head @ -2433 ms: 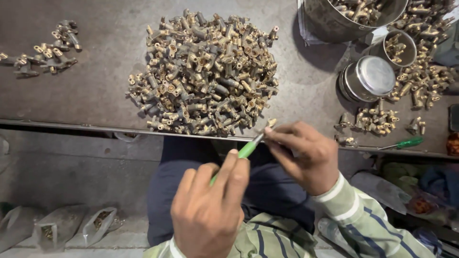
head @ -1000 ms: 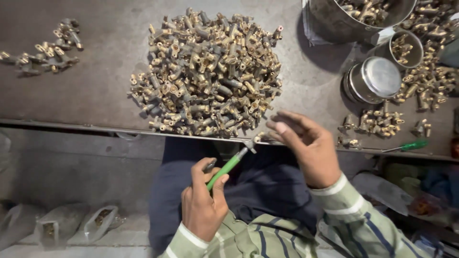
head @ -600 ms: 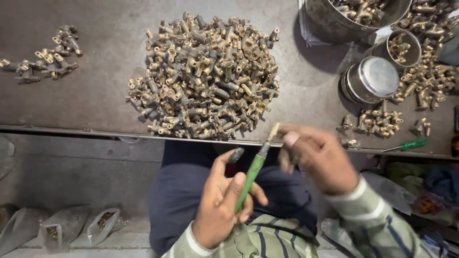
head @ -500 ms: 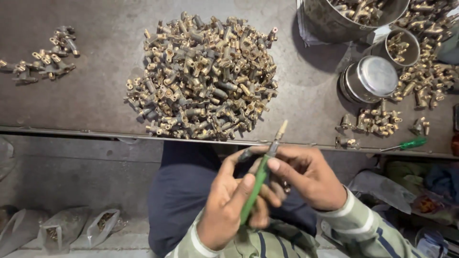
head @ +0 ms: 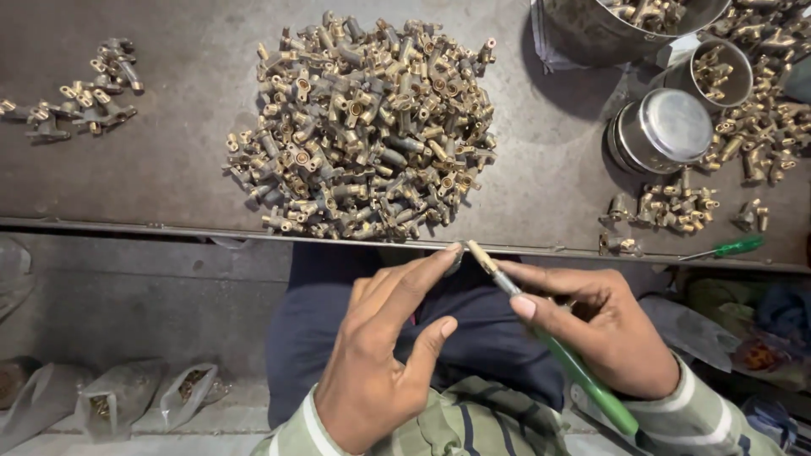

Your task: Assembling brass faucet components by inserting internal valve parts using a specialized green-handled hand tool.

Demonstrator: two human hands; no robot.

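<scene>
One green-handled tool (head: 557, 350), clenched in the right hand (head: 604, 333) over the lap; left hand (head: 380, 355) released, forefinger beside the tool's tip. On the bench (head: 169, 169): one large heap of brass fittings (head: 363, 131), three steel tins (head: 663, 131), one green screwdriver (head: 726, 248).

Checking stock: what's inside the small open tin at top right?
The small open tin holds a few brass fittings like those in the big pile. Its wall hides how deep they go; the bottom cannot be seen.

Two hands, two green-handled screwdrivers (head: 583, 376), one large heap of brass fittings (head: 363, 135), three metal tins (head: 663, 131), three plastic bags (head: 186, 393)
</scene>
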